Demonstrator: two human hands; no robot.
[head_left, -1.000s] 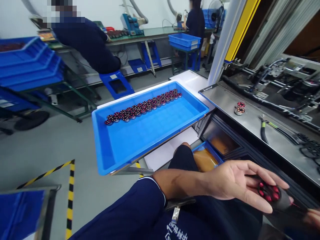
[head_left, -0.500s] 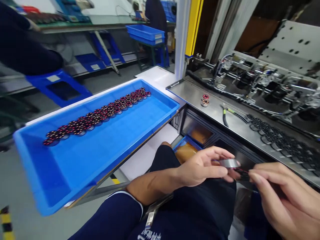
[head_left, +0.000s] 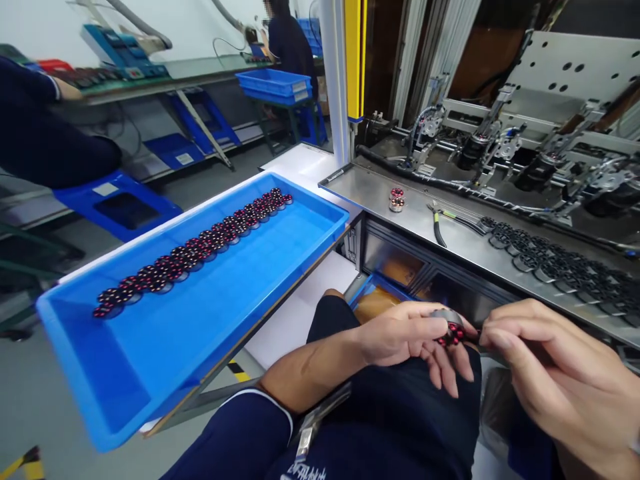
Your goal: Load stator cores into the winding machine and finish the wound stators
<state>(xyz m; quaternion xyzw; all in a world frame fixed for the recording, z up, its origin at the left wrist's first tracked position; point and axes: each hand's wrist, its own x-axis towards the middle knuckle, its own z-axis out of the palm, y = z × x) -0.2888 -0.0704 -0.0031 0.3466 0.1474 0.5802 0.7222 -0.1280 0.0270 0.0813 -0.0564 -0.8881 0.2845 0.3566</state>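
Head view: at far left a person (head_left: 45, 127) in dark clothing sits on a blue stool (head_left: 86, 207). Nearer lies a long blue tray (head_left: 240, 300), a row of red-and-black parts (head_left: 190, 259) along its far side. Right of it, two coppery parts (head_left: 397, 202) sit close together on the metal tabletop (head_left: 365, 180). Nearer, the left hand (head_left: 400, 335) is clamped on a grey-rimmed part (head_left: 449, 325) with red windings. Beyond it lie pliers (head_left: 439, 231), handles spread. Just right of the held part, the right hand (head_left: 555, 367) has thumb and fingertips pressed together; what they pinch is too small to tell. At right, black ring-shaped parts (head_left: 555, 263) lie crowded on the tabletop.
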